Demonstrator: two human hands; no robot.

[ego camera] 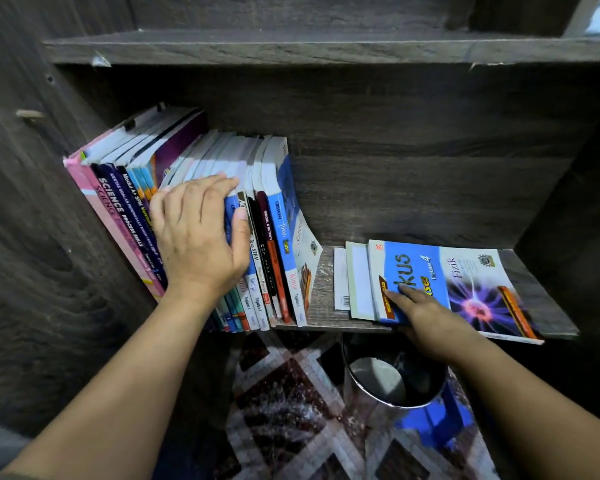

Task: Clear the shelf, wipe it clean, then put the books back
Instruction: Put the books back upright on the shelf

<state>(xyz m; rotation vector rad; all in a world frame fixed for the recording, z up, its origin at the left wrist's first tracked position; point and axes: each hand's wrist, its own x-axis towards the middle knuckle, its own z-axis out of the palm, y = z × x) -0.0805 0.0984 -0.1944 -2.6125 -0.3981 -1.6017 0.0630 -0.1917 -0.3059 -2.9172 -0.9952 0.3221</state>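
Note:
A row of upright books (278, 237) leans to the left at the left end of the dark wooden shelf (323, 289). My left hand (198, 237) grips the middle of that row, fingers curled over the book tops and thumb on a blue spine. A blue Fizik book (465, 275) lies flat at the right, on top of thin booklets (355, 282), and overhangs the shelf's front edge. My right hand (426, 323) holds its near corner, with the fingers on the cover and the thumb hidden below.
Below the shelf stands a shiny metal bin (392, 379) next to a blue stool (437, 420), on a patterned rug (291, 410). An upper shelf board (291, 46) runs above. Dark side panels close in the left and right.

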